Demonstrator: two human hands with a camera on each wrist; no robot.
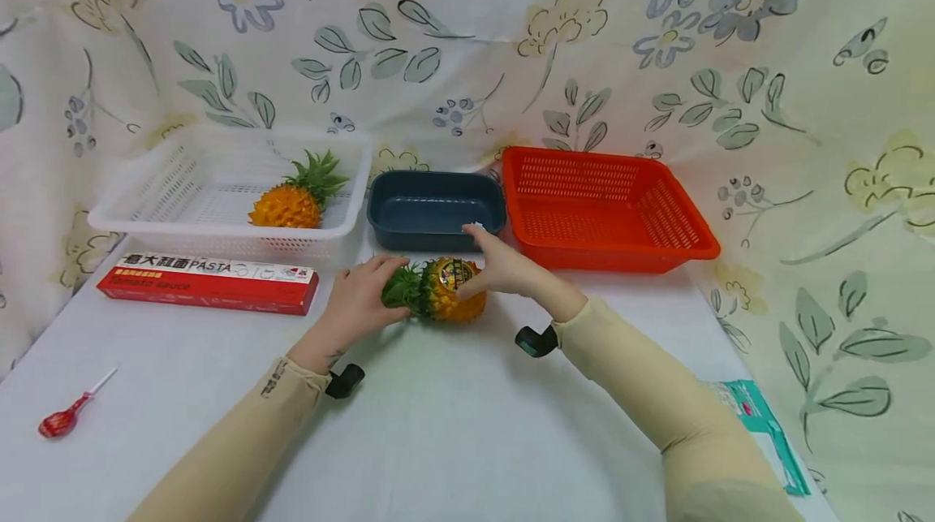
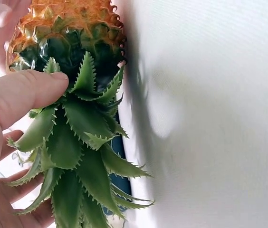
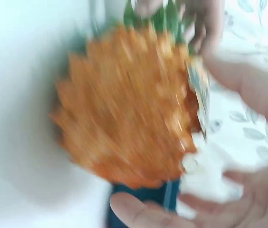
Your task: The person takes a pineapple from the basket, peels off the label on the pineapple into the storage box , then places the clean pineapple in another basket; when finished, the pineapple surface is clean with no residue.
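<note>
Pale sleeves (image 1: 643, 384) come nearest, with both arms reaching forward and bent in toward each other. One pineapple (image 1: 453, 307) lies on its side on the white table (image 1: 438, 424), between the fingers of both hands. The left hand (image 1: 358, 307) has its thumb and fingers curled round the leafy top. The right hand (image 1: 511, 266) has loose, spread fingers, its thumb by the label (image 1: 454, 270); I can't tell if they touch. Best, I think, to hold the fat end gently under the right fingers too: its bumps look prickly.
</note>
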